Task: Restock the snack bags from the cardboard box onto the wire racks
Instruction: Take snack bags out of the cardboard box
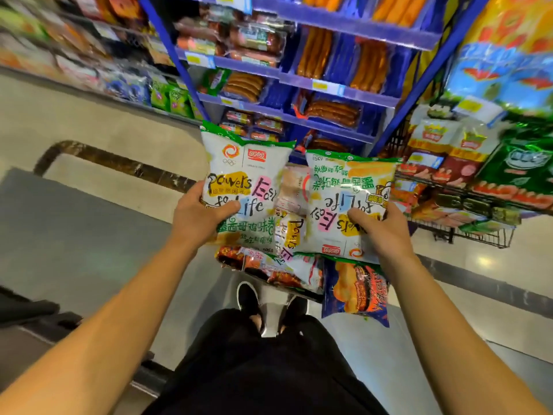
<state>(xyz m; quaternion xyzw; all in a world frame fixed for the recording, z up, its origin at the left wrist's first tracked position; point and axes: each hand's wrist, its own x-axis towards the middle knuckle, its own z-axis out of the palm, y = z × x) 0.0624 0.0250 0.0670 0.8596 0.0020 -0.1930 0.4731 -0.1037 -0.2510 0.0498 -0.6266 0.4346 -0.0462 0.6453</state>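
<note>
My left hand [199,218] grips a white-and-green snack bag [244,181] by its left edge, held upright. In my right hand [381,227] is a second white-and-green bag [344,187], turned upside down, with a blue-and-orange bag [356,290] hanging below it. Both bags hover above the cardboard box [270,275] at my feet, which holds more snack bags; its sides are mostly hidden. The wire rack [466,232] with packed bags stands to the right.
A blue shelf unit [299,76] stocked with sausage packs rises straight ahead. Another shelf row [89,61] runs along the left, blurred. My shoes [269,304] stand just behind the box. Tiled floor stretches to the left and right.
</note>
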